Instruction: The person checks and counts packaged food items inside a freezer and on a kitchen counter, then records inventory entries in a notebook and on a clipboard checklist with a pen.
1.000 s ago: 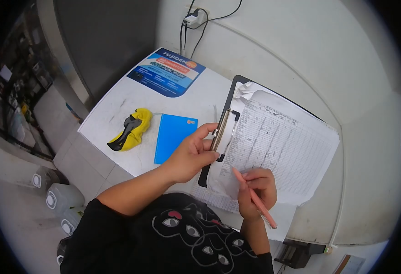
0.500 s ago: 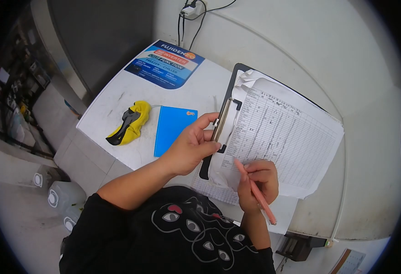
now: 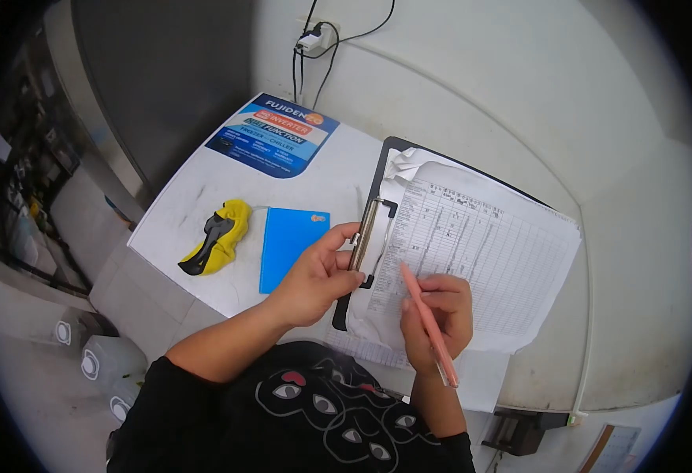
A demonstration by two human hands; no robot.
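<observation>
My left hand (image 3: 318,276) grips the clip end of a black clipboard (image 3: 340,314), its thumb on the metal clip (image 3: 367,235). A stack of printed table sheets (image 3: 511,276) with handwritten marks lies under that clip, crumpled at the upper corner. In my right hand (image 3: 444,315) is a pink pen (image 3: 433,327), pinched between thumb and fingers. Its tip points at the left columns of the top sheet; whether it touches the paper I cannot tell. Left of the clipboard lies a blue notebook (image 3: 283,244).
On the white freezer top (image 3: 169,217) lies a yellow and black cloth-like item (image 3: 218,236). A blue Fujidenzo sticker (image 3: 275,134) is at its far end. A plugged adapter (image 3: 312,39) with black cables hangs on the wall. Plastic jugs (image 3: 113,359) stand on the floor at left.
The whole view has shifted, so the things sit lower and slightly left. The pen tip has moved up the sheet a little. Both hands keep their holds.
</observation>
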